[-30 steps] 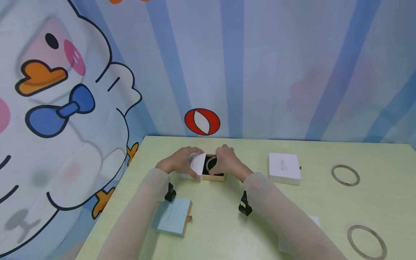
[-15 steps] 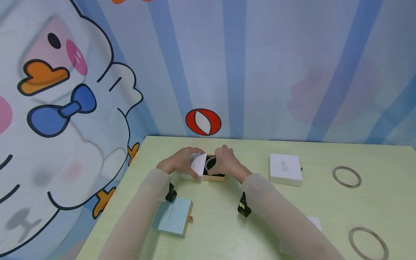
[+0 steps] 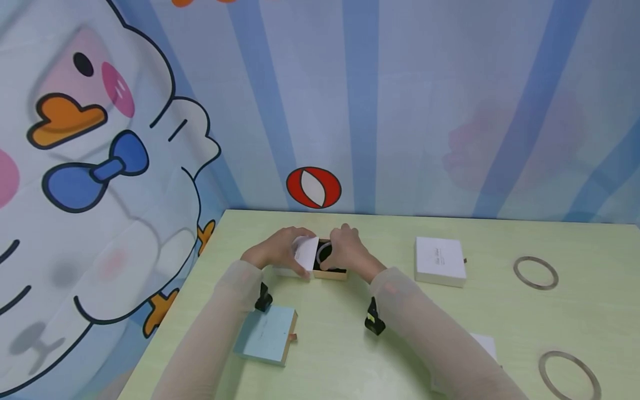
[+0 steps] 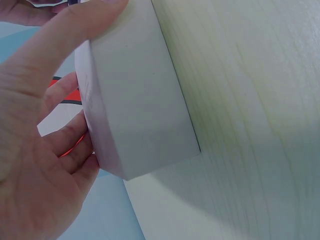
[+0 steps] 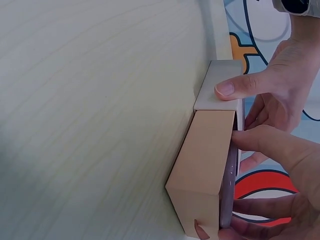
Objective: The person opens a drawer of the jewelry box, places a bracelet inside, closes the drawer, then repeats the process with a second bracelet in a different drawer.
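Note:
On the table's far side, a white drawer-style box point(image 3: 305, 253) has its tan drawer point(image 3: 331, 275) slid out to the right; the drawer has a black lining. My left hand point(image 3: 280, 249) grips the white sleeve, thumb on its near side point(image 4: 135, 100) and fingers at the far side. My right hand point(image 3: 351, 254) is at the drawer, thumb and fingers pinching a greyish bangle point(image 3: 318, 253). In the right wrist view, the bangle point(image 5: 228, 187) lies along the drawer's opening, partly inside it. Whether it touches the lining is hidden.
A light blue box point(image 3: 267, 334) with a ribbon tab lies nearer, below my left wrist. Right of my hands stands another white box point(image 3: 439, 260). Two bangles lie farther right, a far one point(image 3: 517, 270) and a near one point(image 3: 542, 368). My right sleeve partly covers a white box point(image 3: 486, 345).

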A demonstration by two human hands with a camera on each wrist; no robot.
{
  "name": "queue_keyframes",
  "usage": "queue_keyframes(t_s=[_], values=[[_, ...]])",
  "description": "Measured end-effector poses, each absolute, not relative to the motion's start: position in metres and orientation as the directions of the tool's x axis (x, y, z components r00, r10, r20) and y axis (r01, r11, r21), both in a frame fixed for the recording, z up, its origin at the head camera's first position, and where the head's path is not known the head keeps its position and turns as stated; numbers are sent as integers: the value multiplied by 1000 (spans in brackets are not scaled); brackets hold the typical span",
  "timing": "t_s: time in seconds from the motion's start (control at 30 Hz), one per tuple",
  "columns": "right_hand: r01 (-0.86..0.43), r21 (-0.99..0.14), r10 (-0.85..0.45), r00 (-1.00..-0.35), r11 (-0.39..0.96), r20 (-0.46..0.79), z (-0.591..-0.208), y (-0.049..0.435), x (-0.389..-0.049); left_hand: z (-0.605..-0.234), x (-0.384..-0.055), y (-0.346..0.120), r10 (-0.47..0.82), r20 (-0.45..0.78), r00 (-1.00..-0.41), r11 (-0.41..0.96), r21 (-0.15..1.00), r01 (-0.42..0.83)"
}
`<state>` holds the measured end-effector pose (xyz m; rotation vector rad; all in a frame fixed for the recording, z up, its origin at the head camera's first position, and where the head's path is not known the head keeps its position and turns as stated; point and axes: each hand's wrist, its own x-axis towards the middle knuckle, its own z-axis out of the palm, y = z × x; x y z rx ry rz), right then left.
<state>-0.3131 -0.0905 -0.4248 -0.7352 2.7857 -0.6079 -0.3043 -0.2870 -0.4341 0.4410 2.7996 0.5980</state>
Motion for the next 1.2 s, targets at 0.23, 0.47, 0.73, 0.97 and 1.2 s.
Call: queue_keyframes(t_s=[0.23,0.47,0.73,0.97,1.2], values=[[-408,-457,-491,-868,791,-77,-426,-92,-311,-433,-304,-287,342,-173,-924,870,429,242],[-418,-454,-493,-868,787,-56,-427,-94,-309,-432,-303,-286,337,-176,-925,871,432,235],[-438,-438,-503,-863,785,-40,-427,-94,-306,-431,-302,-285,327,-182,-927,874,430,224],[-435,-439,-503,-863,786,-47,-431,-95,-309,-430,-300,-285,329,-181,-927,871,436,225],[-404,-457,-483,-873,792,-66,-432,-95,-308,-432,-301,-286,333,-175,-926,869,438,230]])
